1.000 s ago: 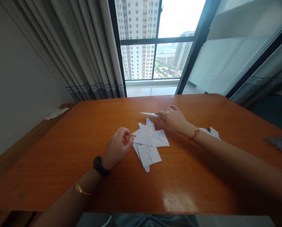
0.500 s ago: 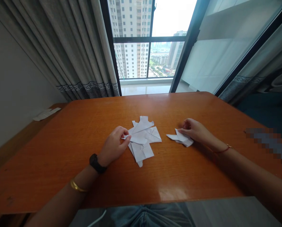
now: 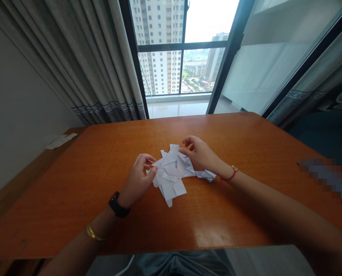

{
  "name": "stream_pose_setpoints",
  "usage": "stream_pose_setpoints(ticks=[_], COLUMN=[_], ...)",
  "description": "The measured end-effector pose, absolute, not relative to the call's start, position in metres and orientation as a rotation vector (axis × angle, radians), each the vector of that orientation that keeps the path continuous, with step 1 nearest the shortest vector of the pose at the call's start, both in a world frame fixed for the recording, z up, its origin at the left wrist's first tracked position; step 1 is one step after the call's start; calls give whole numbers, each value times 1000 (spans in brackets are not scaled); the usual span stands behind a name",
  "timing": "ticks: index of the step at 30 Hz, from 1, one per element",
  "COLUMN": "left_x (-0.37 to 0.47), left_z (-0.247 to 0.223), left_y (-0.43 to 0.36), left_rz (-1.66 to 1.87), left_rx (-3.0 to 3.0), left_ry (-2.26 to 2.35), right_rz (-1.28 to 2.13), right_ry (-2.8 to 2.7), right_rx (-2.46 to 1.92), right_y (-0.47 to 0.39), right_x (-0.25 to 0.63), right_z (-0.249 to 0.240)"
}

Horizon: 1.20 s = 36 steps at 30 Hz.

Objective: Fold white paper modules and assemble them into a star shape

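Folded white paper pieces (image 3: 171, 174) lie in a loose, overlapping pile on the brown table. At the pile's left edge is my left hand (image 3: 140, 176), its thumb and curved fingers apart around a paper corner without pinching it. My right hand (image 3: 201, 153) hovers by the pile's upper right edge, fingers bent and spread, holding nothing. Another small bunch of folded paper (image 3: 207, 176) rests just right of the pile, below my right wrist, which partly covers it.
The wooden table (image 3: 102, 214) has its near edge in front of my lap. A white paper sheet (image 3: 61, 141) lies on a ledge at the far left. Grey curtains (image 3: 102, 57) and a window stand beyond the table. A blurred patch (image 3: 326, 178) covers something on the right.
My right hand has moved left from the separate folded paper to the pile, leaving paper beside it. My left hand's pinch has loosened, and the pile's top pieces lie differently.
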State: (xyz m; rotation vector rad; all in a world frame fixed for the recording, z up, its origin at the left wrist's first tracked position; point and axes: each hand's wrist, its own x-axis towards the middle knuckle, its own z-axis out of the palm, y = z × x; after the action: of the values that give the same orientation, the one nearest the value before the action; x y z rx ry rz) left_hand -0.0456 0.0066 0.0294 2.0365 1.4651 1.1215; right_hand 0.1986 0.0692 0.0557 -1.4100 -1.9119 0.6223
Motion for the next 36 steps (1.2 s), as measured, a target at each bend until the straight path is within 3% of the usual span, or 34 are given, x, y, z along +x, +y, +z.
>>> stream_pose_setpoints(ticks=[3,6,15,23,28,36], left_x=[-69,-86,-64,-74,-66,-18], left_z=[23,18,27,34,26,13], left_y=[-2,-10,5,9,1,-9], left_rz=[835,632,338,481,633,200], left_rx=[2145,2224,2232,2051,2289,2474], left_ry=[1449,1468,1464,1432,1377,1509], right_rz=[347,439,1206,1374,1027,652], right_ry=[-2075,-2206,-1845,-1598,-1851,-2298], right_rx=[-1753,-1914,-1437,-1250,-1424,-1453], right_y=[52,30,36,56,71,43], right_x=[236,270,250,219,207,215], right_z=[39,26,54,91,48,20])
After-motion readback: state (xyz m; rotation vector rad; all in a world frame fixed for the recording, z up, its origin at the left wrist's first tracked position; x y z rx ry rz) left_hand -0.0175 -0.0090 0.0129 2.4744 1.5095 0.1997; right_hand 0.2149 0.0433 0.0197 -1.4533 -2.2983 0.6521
